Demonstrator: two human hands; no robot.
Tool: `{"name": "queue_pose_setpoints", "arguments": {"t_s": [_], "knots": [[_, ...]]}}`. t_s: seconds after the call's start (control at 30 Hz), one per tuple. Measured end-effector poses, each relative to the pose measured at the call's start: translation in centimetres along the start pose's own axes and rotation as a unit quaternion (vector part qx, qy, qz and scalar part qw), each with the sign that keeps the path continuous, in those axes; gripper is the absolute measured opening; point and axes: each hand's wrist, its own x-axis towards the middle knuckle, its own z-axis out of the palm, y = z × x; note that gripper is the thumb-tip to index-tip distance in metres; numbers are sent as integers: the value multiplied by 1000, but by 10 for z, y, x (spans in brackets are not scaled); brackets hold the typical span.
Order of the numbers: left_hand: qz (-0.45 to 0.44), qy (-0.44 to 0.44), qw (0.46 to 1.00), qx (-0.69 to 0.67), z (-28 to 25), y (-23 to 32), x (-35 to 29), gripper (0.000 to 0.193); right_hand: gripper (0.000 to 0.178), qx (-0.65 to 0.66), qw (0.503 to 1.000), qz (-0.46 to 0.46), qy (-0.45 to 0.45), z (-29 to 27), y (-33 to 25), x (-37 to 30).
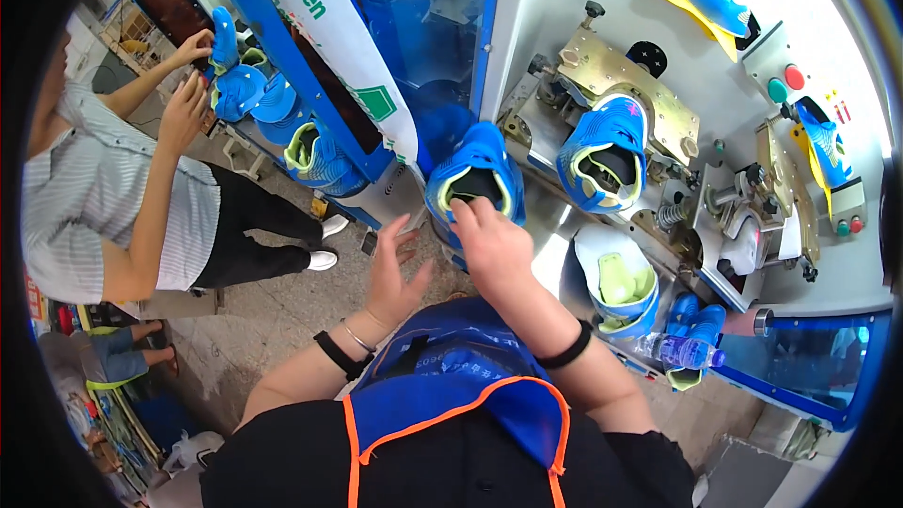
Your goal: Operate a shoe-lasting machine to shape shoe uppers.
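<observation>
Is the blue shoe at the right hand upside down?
No, opening up: the blue shoe shows its dark inside, with the right hand at its rim.

Left of the left hand (395, 273), open room lies above the floor (282, 310); ahead of it, the white banner (343, 47) is in the way; right of the right hand (497, 245), a blue shoe (593, 136) and the metal clamp (654, 103) block passing.

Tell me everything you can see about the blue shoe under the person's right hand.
The shoe has a blue upper, seemingly fabric, and a pale yellow-green collar around a dark opening. It is upright, toe pointing away from the person. The right hand touches its near rim; what supports it is hidden.
</observation>
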Motion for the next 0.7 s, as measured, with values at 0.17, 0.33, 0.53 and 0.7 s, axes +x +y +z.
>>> {"name": "queue_pose_setpoints", "arguments": {"t_s": [0.17, 0.33, 0.53, 0.7], "knots": [[82, -55, 980, 171, 7, -4, 24, 82, 30, -29, 996, 3, -86, 30, -5, 10], [315, -9, 913, 260, 19, 15, 41, 82, 30, 80, 995, -2, 53, -22, 12, -5], [420, -37, 885, 199, 47, 60, 64, 54, 29, -10, 983, -53, 174, -140, 89, -50], [501, -73, 844, 176, 87, 108, 76, 35, 19, -353, 884, 42, 304, -324, 257, -44]]}}
